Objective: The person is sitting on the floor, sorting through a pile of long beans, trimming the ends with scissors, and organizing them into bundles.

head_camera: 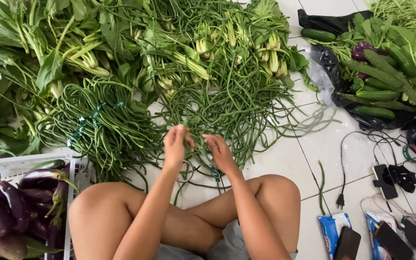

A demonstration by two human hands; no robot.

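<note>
I sit cross-legged on a white tiled floor point(328, 144). My left hand point(175, 144) and my right hand point(219, 150) meet over a loose heap of long green beans point(227, 103), fingers pinched on a few strands. A thin loop hangs below the hands; what it is made of I cannot tell. To the left lies a bundle of long beans point(104, 125) tied with green bands. Leafy greens point(63, 43) with pale stems spread across the back.
A white crate point(71, 168) of purple eggplants point(6, 202) stands at my left knee. At the right lie cucumbers point(376, 95) on black plastic, a plug and cables point(343, 197), chargers, phones point(346, 243) and blue packets. One loose bean point(321, 185) lies by my right knee.
</note>
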